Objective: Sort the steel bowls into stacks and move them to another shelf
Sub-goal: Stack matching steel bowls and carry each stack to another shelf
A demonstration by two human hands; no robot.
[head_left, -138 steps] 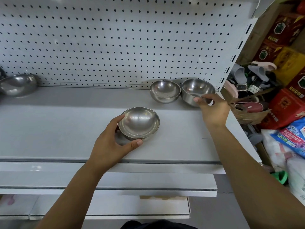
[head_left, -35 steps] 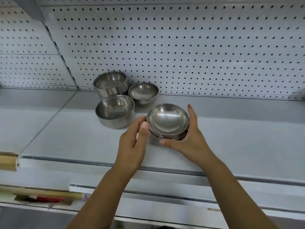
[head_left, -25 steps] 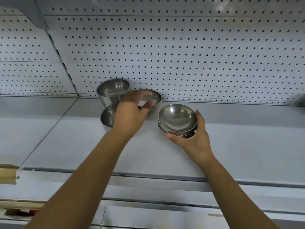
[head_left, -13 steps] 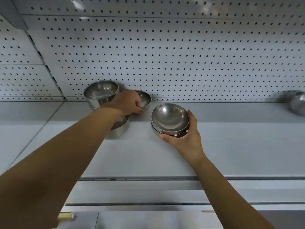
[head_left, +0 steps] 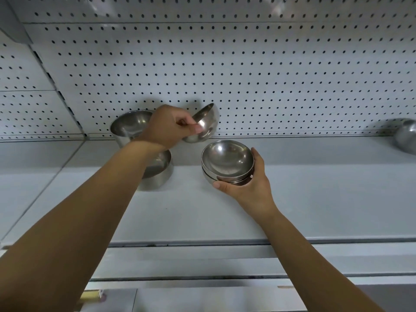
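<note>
The left forearm hides part of one deep bowl (head_left: 161, 170). A second deep bowl (head_left: 130, 126) stands behind it, and an edge bowl (head_left: 406, 138) is cut off at right. The left hand (head_left: 167, 126) pinches one small bowl (head_left: 206, 122), tilted, above the shelf (head_left: 315, 199). The right hand (head_left: 249, 185) grips a stack (head_left: 227, 161) resting there; I cannot count its bowls.

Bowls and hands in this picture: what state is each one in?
small bowl, in the air, tilted on its side.
left hand, pinches the small bowl.
bowl stack, nested, upright.
right hand, grips the bowl stack.
back deep bowl, upright on shelf.
front deep bowl, upright, partly hidden.
</note>
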